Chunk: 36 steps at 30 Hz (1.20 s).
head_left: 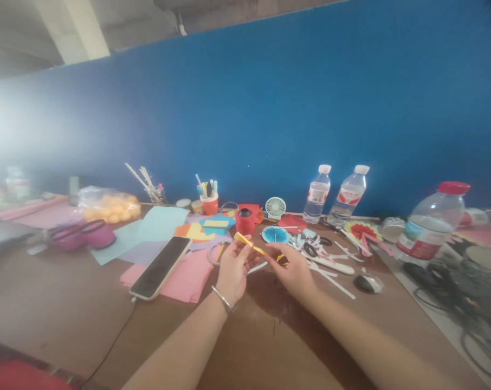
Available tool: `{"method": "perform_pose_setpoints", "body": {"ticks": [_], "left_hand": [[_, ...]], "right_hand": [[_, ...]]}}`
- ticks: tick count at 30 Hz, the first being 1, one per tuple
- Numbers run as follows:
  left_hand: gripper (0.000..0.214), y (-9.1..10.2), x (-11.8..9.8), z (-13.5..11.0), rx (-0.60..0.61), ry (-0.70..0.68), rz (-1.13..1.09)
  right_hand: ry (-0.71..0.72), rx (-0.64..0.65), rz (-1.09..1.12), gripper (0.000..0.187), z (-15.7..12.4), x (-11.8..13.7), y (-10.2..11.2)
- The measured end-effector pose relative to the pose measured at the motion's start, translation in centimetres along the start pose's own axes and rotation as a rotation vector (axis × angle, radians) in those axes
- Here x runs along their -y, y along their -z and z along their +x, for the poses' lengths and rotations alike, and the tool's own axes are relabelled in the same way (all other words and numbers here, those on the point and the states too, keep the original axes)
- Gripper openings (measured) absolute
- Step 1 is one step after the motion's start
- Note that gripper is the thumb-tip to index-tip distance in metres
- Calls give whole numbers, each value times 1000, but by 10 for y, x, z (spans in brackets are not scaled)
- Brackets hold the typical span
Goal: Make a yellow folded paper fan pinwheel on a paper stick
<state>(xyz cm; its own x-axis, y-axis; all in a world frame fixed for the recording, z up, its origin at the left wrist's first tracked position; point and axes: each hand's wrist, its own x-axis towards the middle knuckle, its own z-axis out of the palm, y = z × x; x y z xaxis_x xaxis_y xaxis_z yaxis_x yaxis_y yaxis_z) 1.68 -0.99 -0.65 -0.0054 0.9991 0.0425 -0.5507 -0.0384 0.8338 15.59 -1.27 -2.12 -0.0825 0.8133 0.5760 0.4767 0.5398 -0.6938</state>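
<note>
A narrow folded strip of yellow paper (250,243) is held over the brown table (66,319). My left hand (233,268), with a thin bracelet on the wrist, pinches one end of the strip. My right hand (292,268) pinches the other end with curled fingers. A small blue paper fan (275,234) and white paper strips (330,268) lie just behind my hands. A black phone (161,267) rests on pink paper (191,279) to the left.
Coloured paper sheets (160,225), a red cup of pens (210,203), a red tape roll (244,220), a small white fan (275,207), three water bottles (317,194) and a blue wall (270,108) sit behind. Cables (465,295) lie at right, purple containers (85,234) at left.
</note>
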Motion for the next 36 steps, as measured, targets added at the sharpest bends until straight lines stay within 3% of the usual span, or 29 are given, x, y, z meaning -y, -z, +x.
{"method": "perform_pose_setpoints", "body": {"ticks": [36], "left_hand": [[24, 2, 1, 1, 21, -8, -19]], "right_hand": [[137, 14, -3, 22, 2, 0, 3]]}}
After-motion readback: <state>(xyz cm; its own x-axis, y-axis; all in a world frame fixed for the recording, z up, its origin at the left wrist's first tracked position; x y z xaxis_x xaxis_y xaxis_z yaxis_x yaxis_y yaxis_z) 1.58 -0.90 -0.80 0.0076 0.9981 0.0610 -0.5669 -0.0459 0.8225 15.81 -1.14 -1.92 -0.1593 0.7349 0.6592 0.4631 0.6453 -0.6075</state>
